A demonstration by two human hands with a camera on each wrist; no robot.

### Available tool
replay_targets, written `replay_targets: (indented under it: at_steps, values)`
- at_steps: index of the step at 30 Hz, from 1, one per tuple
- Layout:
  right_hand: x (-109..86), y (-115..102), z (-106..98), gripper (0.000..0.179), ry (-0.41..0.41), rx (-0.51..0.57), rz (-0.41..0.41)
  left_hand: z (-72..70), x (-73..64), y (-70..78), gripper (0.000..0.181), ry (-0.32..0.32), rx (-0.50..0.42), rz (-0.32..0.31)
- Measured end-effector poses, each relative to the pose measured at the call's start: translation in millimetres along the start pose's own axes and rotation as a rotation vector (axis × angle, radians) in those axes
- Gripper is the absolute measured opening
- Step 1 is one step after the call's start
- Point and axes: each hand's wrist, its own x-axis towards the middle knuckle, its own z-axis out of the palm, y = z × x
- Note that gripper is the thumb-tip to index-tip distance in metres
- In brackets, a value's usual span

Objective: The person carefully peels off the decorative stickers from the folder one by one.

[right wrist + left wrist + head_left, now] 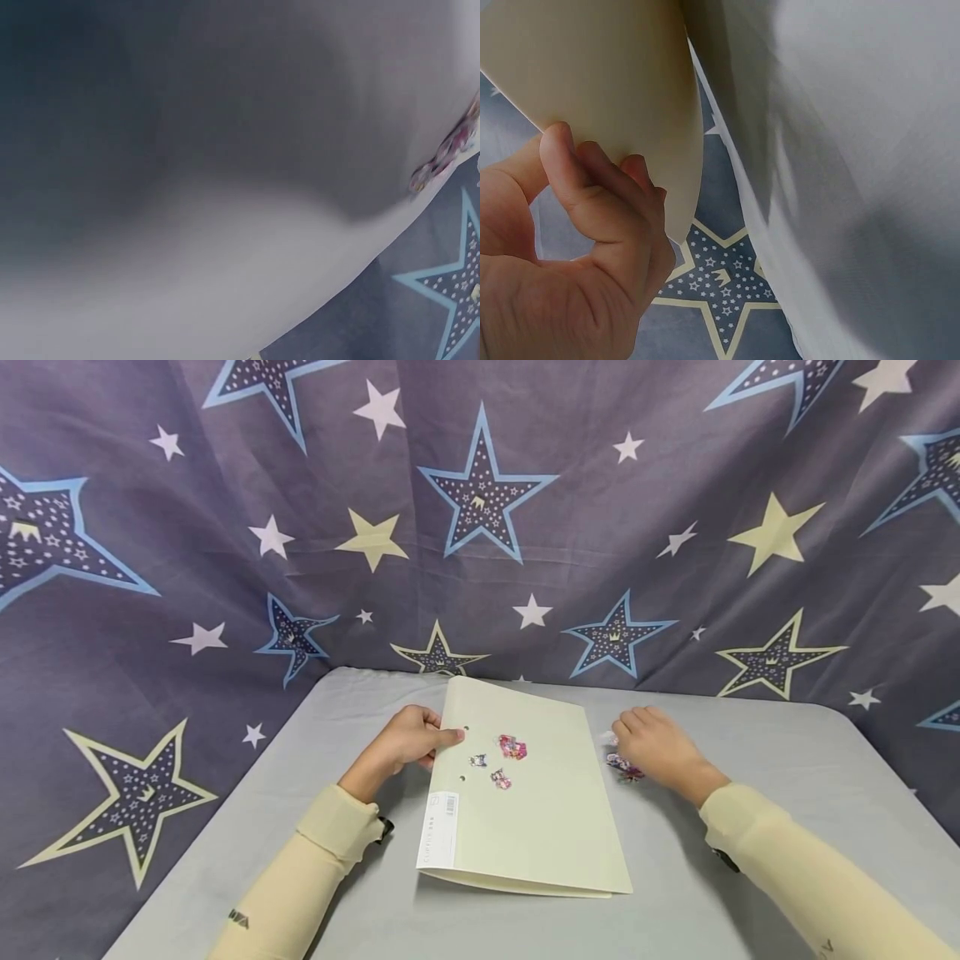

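A cream clip file folder [543, 827] lies slanted on the table, its spine side raised. My left hand [412, 739] grips it at the left edge, thumb on the front cover; in the left wrist view its fingers [604, 176] press against the underside. Three small cartoon stickers, one a pink-and-red sticker [513, 747], are on the cover's upper part. Right of the folder, my right hand [658, 747] has curled fingers and pinches a pale, see-through sticker [607, 738]. Just below it lies a bunch of colourful stickers [624, 767], partly covered by the hand.
A white label [438, 831] with a barcode runs along the folder's lower left edge, and two holes pierce its spine side. Grey cloth covers the table [360, 910]. Behind it hangs a dark curtain [525, 585] with stars.
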Motion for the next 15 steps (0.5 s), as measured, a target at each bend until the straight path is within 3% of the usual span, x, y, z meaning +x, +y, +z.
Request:
replay_targets:
  at_steps: [7,15]
  values:
    - [-2.6,5.3,0.9,0.014,-0.104,-0.021,0.066,-0.5,0.0,-0.8,0.031,0.001,0.001,-0.006]
    - [-3.4,3.6,1.3,0.018,-0.159,-0.035,0.040,-0.3,0.4,-1.3,0.031,0.007,0.004,-0.009]
